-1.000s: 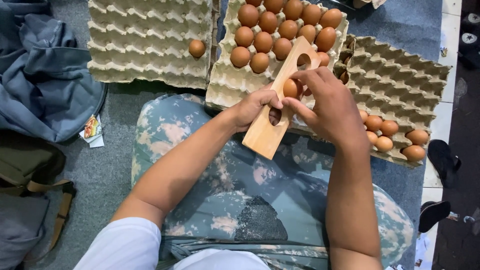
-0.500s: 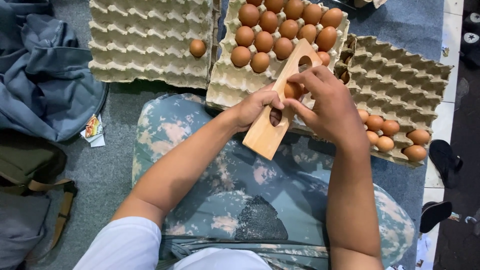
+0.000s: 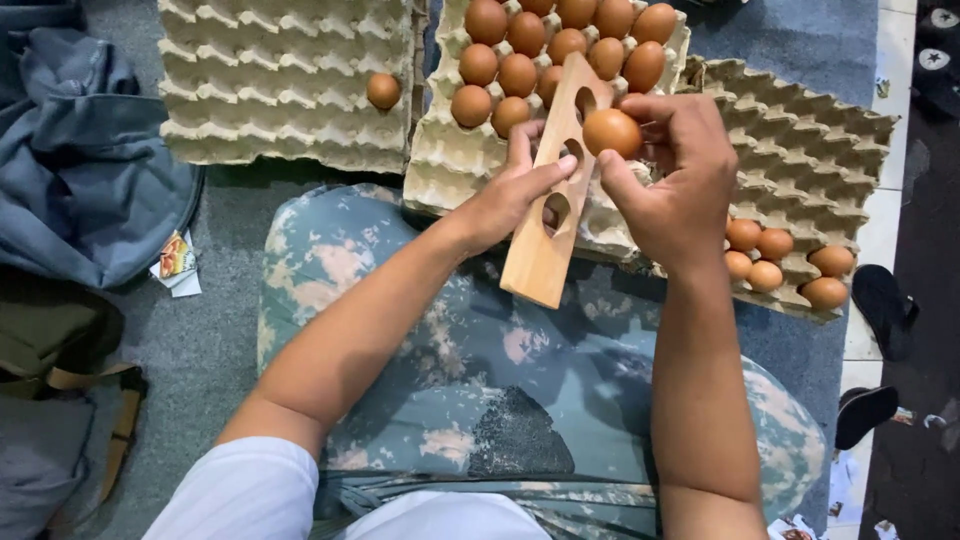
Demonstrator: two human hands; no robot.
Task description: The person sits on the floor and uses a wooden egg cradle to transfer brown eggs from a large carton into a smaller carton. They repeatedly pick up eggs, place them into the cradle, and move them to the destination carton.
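Head view: left hand grips long pale wooden board with three round holes, fingers wrapped around its middle, tilted over middle grey pulp egg tray. Right hand pinches brown egg between thumb and fingertips, against board's upper holes. Lone egg in left tray.

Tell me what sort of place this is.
Probably an informal egg-sorting spot on a floor, not a kitchen: pulp egg trays lie on grey carpet, the left hand holds a wooden sizing board, and the right hand holds a brown egg.
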